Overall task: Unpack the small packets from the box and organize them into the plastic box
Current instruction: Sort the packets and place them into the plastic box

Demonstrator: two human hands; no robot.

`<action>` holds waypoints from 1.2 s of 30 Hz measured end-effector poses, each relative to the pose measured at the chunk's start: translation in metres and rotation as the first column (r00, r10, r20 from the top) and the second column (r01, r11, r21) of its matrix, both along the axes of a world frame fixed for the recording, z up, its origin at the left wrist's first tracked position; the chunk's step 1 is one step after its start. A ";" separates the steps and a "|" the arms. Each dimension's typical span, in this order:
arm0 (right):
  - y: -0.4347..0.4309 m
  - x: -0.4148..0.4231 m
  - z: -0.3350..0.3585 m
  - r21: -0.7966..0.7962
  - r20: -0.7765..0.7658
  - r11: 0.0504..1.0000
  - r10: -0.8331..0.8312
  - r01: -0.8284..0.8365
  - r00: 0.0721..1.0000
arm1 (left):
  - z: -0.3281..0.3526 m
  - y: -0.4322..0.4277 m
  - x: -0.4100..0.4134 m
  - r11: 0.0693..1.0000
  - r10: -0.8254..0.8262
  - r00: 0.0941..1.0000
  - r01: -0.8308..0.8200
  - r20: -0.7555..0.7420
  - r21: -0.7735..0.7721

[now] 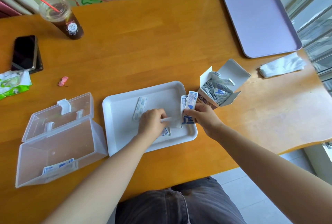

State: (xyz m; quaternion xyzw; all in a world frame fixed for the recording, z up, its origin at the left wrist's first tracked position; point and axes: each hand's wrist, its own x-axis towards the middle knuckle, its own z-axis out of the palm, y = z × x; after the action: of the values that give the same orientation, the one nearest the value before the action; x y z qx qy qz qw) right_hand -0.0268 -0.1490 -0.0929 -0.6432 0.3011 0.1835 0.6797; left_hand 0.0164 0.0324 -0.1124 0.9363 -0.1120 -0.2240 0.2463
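Over the white tray point(122, 116), the right hand point(204, 118) gripped a fan of packets point(189, 104) beside the cardboard box point(231, 73); the left hand point(152, 123) pinched one packet point(168, 119). The open plastic box point(53, 144) lay to its left, nearer that hand.

The person is wearing dark grey, creased trousers point(179, 204), showing at bottom centre; both forearms are showing bare down to left hand point(152, 121) and right hand point(203, 116).

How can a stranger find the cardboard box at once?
Start at the white tray in the middle of the wooden table. At its far right corner stands the cardboard box. Unlike the clear plastic box, it has open flaps and is crammed with packets.
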 end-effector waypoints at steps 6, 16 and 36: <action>0.010 -0.005 0.005 0.212 -0.032 0.977 0.033 -0.026 0.999 | 0.011 -0.003 0.002 0.837 0.115 0.815 -0.387 -0.568 -0.386; 0.016 -0.005 0.007 0.313 0.085 0.937 0.136 -0.156 0.987 | 0.033 -0.020 -0.006 0.702 0.073 0.524 -0.632 -0.849 -0.329; -0.013 -0.019 0.009 0.117 -0.052 0.980 -0.154 0.159 0.987 | -0.015 -0.013 -0.003 0.895 -0.326 0.943 0.284 0.070 0.344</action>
State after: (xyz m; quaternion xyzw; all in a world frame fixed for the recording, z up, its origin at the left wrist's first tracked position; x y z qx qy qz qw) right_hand -0.0458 -0.1618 -0.0841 -0.5710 0.3536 0.1610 0.7232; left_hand 0.0135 0.0195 -0.1270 0.9471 -0.2338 -0.2160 0.0410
